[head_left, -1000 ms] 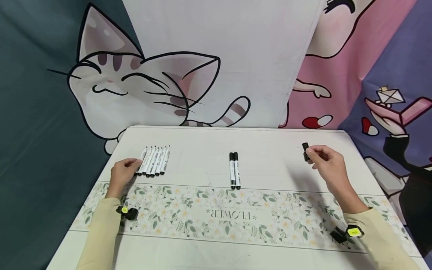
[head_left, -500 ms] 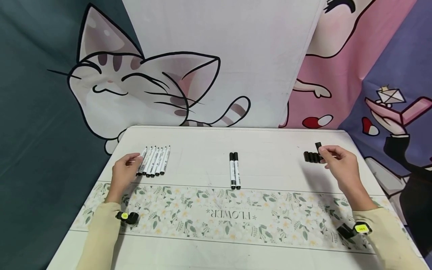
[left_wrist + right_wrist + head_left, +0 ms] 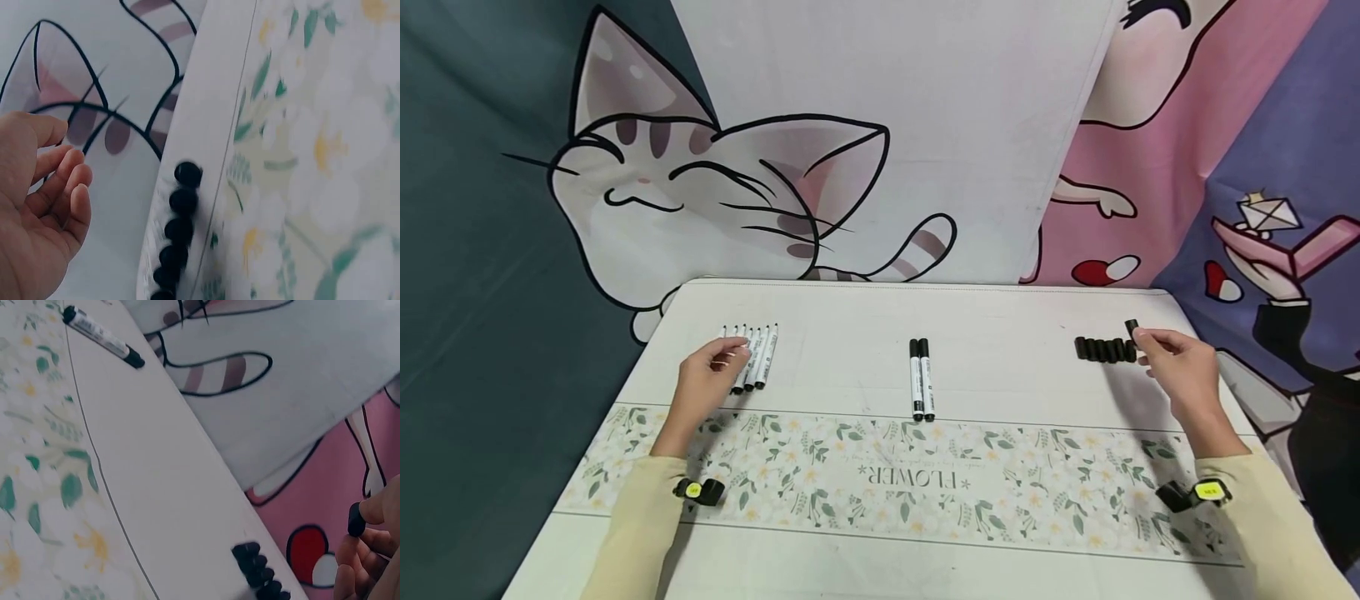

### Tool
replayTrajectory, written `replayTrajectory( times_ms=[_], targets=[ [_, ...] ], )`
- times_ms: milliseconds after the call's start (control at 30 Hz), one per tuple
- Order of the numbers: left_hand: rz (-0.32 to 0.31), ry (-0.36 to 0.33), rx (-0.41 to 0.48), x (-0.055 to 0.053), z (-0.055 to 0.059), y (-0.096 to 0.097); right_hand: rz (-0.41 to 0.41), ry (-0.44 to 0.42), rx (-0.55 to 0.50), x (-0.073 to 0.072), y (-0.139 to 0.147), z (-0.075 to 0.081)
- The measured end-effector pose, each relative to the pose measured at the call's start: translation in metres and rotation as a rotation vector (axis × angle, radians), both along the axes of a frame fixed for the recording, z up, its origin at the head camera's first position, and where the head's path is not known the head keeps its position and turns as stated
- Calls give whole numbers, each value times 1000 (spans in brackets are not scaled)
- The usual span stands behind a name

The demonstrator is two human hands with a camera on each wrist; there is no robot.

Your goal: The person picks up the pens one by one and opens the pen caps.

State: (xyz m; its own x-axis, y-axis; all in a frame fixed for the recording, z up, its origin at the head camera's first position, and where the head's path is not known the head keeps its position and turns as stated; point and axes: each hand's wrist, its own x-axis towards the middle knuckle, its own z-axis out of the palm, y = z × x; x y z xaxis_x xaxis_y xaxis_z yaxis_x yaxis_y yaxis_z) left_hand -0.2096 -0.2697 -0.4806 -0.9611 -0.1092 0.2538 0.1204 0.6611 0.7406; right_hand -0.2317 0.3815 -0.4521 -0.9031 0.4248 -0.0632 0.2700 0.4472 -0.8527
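Several uncapped whiteboard markers with white barrels lie side by side on the left of the table. My left hand is over them, partly hiding the row. Its fingers are loosely bent and hold nothing, as the left wrist view shows. On the right, my right hand pinches a black marker cap between thumb and fingers, tilted over the right end of a row of black caps. In the right wrist view the pinched cap appears apart from the row.
Two capped markers lie together at the middle of the white table. A floral band crosses the table nearer to me. Cartoon-printed cloth hangs behind the far edge.
My left hand has moved right across the uncapped markers. My right hand has shifted right, holding a cap, and more of the cap row shows beside it. The two middle markers stay put.
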Motion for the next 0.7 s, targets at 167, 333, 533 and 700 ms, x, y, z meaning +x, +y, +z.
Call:
replayTrajectory(
  times_ms=[167,333,533,700],
  targets=[
    [-60,23,-19,4,4,14,-24,-80,1,-10,20,-13],
    [-118,39,-8,9,6,25,-74,-136,27,-18,32,-27],
    [-175,40,13,10,7,41,-118,-147,-30,-25,41,-38],
    [-218,28,21,9,7,53,-153,-194,-57,-29,46,-44]
  ],
)
